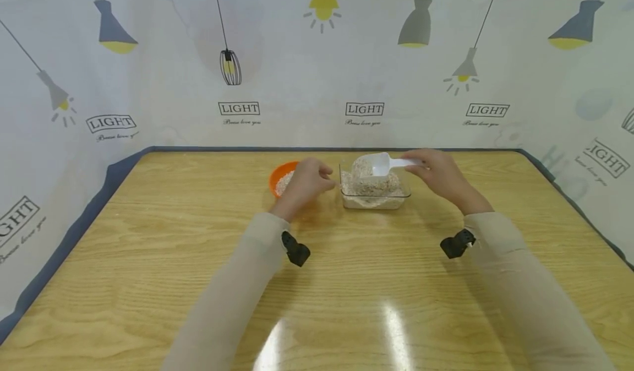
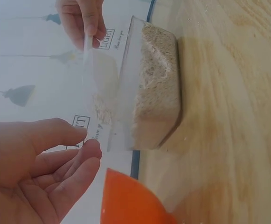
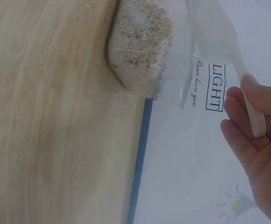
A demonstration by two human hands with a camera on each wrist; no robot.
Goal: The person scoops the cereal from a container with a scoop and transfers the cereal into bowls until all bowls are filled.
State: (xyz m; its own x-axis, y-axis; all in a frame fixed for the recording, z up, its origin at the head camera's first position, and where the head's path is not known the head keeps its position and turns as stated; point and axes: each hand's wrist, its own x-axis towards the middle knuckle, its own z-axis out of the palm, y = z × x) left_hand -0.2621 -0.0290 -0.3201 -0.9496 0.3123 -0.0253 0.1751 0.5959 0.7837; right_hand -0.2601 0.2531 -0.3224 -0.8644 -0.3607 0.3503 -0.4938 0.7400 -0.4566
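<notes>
My right hand [image 1: 438, 175] grips a white plastic scoop [image 1: 396, 163] by its handle, thumb on one side and fingers on the other. The scoop's bowl holds some flakes and hovers over a clear rectangular container [image 1: 374, 201] filled with pale oat-like flakes [image 2: 156, 70]. Beside the container's left end, my left hand [image 1: 309, 181] hangs with fingers loosely bent and nothing in them. It partly covers an orange bowl [image 1: 275, 177], which has pale flakes in it. In the left wrist view, the thumb and fingertips are close together above the orange bowl [image 2: 130, 200].
Both containers stand near the back of a wooden table [image 1: 346, 283]. Behind them rises a pale backdrop [image 1: 297, 85] printed with lamps and lettering, which also borders both sides. A few crumbs lie on the wood near the container.
</notes>
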